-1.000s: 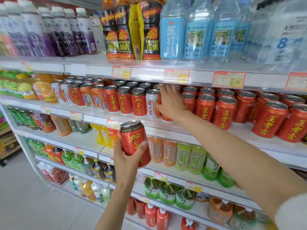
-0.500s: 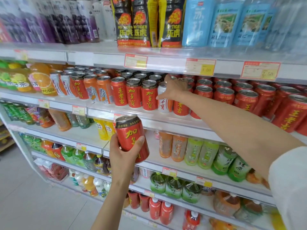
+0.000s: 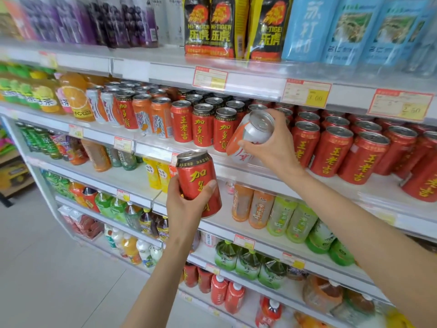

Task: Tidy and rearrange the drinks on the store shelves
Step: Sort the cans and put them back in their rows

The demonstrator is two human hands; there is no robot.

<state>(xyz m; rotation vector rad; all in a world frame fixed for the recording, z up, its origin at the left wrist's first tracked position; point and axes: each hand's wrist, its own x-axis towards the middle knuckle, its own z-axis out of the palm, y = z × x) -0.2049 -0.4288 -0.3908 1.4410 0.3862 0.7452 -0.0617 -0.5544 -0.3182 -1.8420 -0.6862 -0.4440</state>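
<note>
Left hand (image 3: pixel 186 209) grips one red can (image 3: pixel 197 178), nearly upright, below the shelf lip (image 3: pixel 151 151); right hand (image 3: pixel 276 147) grips one silver can (image 3: pixel 246 136) above it, top tilted right.

Bright, even store light, hardly a shadow beneath the shelf edges (image 3: pixel 248 82). Soft glints on the can lids (image 3: pixel 339 132), and the purple bottles (image 3: pixel 71 20) top left smear into blur. Wide-angle bend bows the frame's sides; price tags (image 3: pixel 306 94) look washed.
</note>
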